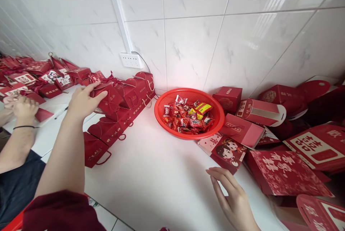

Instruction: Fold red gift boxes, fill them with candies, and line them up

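My left hand [84,102] reaches to the left, its fingers apart and touching or resting on a red gift box [109,100] at the near end of a stacked row. What its fingertips press on is partly hidden. Low on the right, my right hand [231,197] hovers over the white table [151,180], fingers loosely bent and apart, with nothing in them. A red plastic basket [159,123] of wrapped sweets [188,118] stands near the wall. Just beyond my right hand lies a red box with a cartoon couple [228,152].
More red boxes [289,171] are piled along the right side. Another person's hands [25,109] are at the far left, beside many red boxes [51,76]. Behind the table is a tiled wall with a socket strip [131,60].
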The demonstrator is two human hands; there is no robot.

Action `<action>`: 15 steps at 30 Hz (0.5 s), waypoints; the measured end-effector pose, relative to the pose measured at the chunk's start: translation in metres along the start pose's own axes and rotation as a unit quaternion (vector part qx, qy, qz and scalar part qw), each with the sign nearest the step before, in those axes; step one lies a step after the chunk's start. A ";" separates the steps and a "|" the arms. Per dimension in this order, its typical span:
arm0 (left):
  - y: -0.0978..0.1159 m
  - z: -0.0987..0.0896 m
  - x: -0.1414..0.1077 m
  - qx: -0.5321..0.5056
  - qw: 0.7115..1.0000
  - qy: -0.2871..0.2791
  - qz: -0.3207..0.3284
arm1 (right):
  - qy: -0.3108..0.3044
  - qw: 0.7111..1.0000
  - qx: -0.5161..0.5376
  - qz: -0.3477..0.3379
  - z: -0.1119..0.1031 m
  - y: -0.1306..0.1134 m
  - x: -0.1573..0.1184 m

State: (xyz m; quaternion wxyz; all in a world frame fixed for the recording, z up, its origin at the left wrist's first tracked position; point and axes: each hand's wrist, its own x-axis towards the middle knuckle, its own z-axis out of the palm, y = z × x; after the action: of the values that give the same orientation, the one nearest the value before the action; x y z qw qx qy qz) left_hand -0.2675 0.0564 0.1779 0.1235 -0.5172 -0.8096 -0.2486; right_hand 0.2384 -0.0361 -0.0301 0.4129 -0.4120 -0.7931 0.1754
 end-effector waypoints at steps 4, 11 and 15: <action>-0.011 0.041 0.015 0.029 0.995 -0.090 -0.015 | -0.002 1.000 0.004 0.004 -0.001 0.001 0.002; -0.019 0.065 0.015 0.030 0.991 -0.129 -0.018 | -0.011 1.000 -0.001 0.010 -0.001 -0.002 0.005; -0.020 0.062 0.016 0.030 0.994 -0.108 -0.005 | -0.012 1.000 0.003 0.002 0.000 -0.004 0.004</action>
State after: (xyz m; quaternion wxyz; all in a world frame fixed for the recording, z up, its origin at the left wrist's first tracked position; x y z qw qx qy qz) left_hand -0.2886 0.0944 0.1274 0.0499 -0.5326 -0.8281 -0.1676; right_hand 0.2355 -0.0351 -0.0253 0.4038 -0.4100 -0.7970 0.1832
